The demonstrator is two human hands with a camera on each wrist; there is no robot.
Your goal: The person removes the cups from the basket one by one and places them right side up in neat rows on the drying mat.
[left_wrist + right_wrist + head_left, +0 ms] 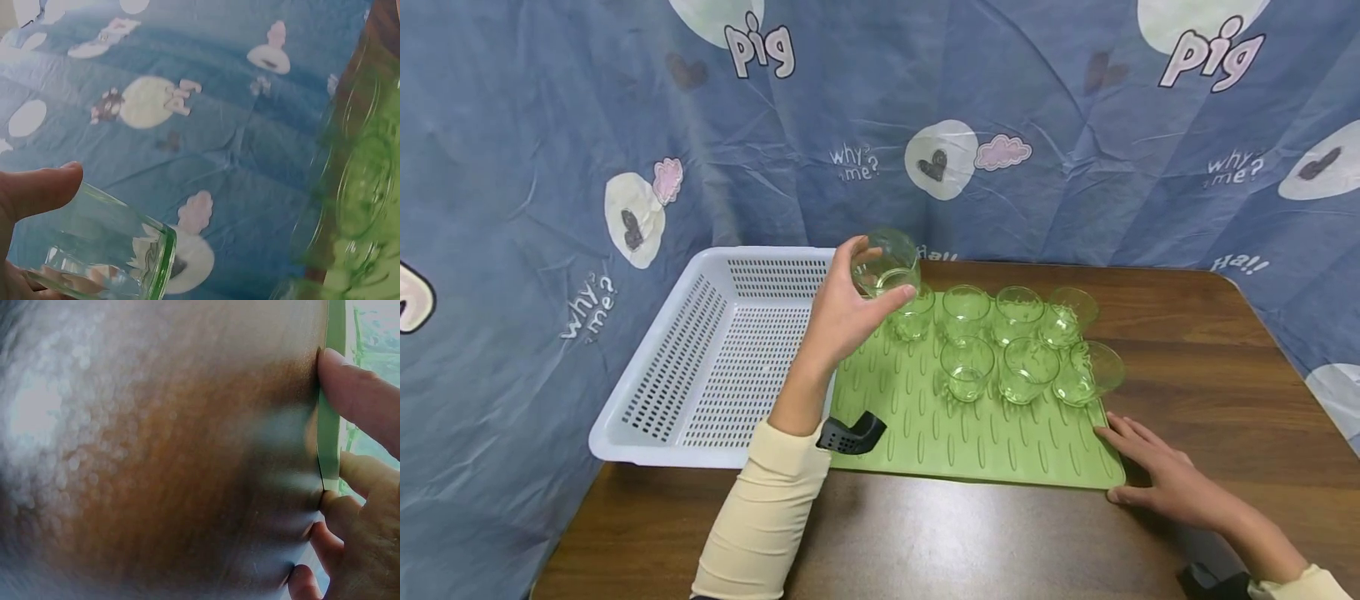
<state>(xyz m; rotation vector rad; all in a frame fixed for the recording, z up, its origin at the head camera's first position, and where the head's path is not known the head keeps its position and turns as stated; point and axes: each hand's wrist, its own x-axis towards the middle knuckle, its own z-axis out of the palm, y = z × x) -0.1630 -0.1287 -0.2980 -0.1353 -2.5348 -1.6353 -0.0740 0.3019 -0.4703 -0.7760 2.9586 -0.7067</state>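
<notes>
My left hand (850, 312) grips a clear glass cup (891, 265) between thumb and fingers, raised above the back left part of a green ribbed mat (887, 417). In the left wrist view the held glass cup (106, 244) is tilted, its thick greenish base toward the right. Several more glass cups (967, 371) stand in two rows on the mat, some leaning outward at the right end. My right hand (1172, 475) rests at the mat's front right corner, fingers spread. In the right wrist view, its thumb (362, 394) touches the green mat edge (329, 431).
A white perforated plastic basket (658, 454) stands left of the mat, behind my left forearm. Both sit on a brown wooden table (1210, 358). A blue printed cloth (820, 100) hangs behind and at the sides.
</notes>
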